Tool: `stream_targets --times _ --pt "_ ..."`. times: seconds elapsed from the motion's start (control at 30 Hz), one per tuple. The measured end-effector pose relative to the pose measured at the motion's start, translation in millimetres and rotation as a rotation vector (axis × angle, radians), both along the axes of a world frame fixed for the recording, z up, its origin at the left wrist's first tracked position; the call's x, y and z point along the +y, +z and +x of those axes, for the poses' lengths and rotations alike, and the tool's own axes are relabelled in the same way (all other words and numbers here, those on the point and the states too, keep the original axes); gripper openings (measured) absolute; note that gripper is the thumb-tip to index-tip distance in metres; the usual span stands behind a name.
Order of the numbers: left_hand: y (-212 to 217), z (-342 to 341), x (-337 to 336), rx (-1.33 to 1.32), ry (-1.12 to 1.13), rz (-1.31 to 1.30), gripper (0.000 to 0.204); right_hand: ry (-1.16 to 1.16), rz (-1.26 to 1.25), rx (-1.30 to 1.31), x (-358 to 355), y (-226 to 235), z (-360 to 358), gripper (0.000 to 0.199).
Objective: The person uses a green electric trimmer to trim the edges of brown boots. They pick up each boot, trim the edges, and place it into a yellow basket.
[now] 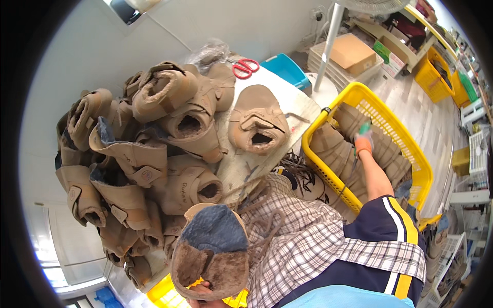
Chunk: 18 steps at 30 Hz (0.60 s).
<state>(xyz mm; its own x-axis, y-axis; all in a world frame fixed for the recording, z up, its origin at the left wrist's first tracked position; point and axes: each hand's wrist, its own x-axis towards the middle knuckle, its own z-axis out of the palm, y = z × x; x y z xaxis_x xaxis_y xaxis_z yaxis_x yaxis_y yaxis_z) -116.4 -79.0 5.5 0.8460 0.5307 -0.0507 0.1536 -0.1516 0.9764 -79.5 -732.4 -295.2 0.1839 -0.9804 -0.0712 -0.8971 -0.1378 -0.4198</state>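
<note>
At the bottom of the view my left hand (203, 295) grips the lower edge of a tan shoe upper (211, 226). Its open inside shows a blue lining above brown fleece. Over on the right, my right hand (363, 143), with orange covering on the fingers, is closed round a green-handled tool (365, 128); a thin dark shaft appears below the fist. That hand is above a yellow basket (421, 159) packed with rows of tan shoe uppers (328, 141). I cannot tell whether it touches them.
Tan fleece-lined shoes (187, 126) are heaped on the table at left. One single shoe (258, 120) stands apart on the white tabletop (233, 177), near red-handled scissors (245, 68). Behind are a blue bin (286, 71), a fan pole (328, 46) and a cardboard box (353, 54).
</note>
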Motion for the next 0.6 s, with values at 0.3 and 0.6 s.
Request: stream_targets --times 0.3,0.6 --pt "-19.6 3.5 2.0 -0.006 -0.014 0.009 0.046 0.807 -0.627 -0.459 61.3 129.2 203.1 0.047" --pt "-23.5 -0.3 4.4 0.037 -0.047 0.079 0.044 1.206 -0.464 0.155 190.5 154.7 465.7 0.035"
